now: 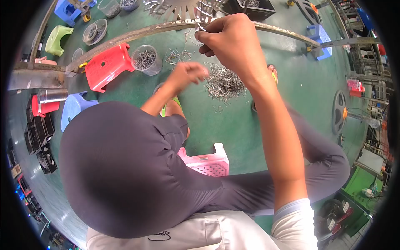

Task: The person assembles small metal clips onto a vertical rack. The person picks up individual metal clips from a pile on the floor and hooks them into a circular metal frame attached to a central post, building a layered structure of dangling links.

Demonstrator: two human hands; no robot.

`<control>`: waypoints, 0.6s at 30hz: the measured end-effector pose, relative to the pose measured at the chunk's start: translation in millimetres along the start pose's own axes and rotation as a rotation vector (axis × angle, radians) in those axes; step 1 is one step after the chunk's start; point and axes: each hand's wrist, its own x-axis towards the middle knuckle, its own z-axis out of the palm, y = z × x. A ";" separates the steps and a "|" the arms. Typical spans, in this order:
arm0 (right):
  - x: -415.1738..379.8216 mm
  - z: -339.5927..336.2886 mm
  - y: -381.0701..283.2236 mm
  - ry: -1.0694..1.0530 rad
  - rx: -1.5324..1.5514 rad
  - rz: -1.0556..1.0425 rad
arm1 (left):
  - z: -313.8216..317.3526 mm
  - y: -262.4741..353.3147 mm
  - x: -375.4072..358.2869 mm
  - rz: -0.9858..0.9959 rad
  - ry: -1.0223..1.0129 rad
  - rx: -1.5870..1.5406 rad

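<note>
While metal pieces (226, 84) lie heaped, stools (113, 58) dot the green floor (308, 91).

a red stool (113, 62) is at left on the green floor (308, 89), a pale green stool (53, 40) beyond it, a pink stool (217, 158) nearer, a blue stool (318, 36) far right.

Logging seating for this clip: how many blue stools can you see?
3: a blue stool at top left, another at mid-left, partly covered, a third at upper right. Others may be hidden.
</note>
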 end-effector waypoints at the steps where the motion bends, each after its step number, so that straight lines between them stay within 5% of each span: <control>1: -0.8 -0.9 0.4 -0.010 -0.010 0.014 | 16.7 -18.8 0.2 0.088 -0.080 0.389; 6: -0.1 -7.7 0.2 -0.009 -0.022 0.067 | 54.9 -97.0 18.8 0.579 -0.513 0.957; 9: 5.1 -6.8 12.1 0.085 -0.043 -0.035 | 75.1 -150.7 37.7 0.777 -0.508 1.042; 12: 6.4 -10.6 11.2 0.078 -0.037 0.000 | 85.2 -194.3 47.5 0.713 -0.483 1.045; 18: 10.4 -14.3 11.3 0.078 -0.084 -0.062 | 104.3 -239.4 56.4 0.904 -0.526 1.302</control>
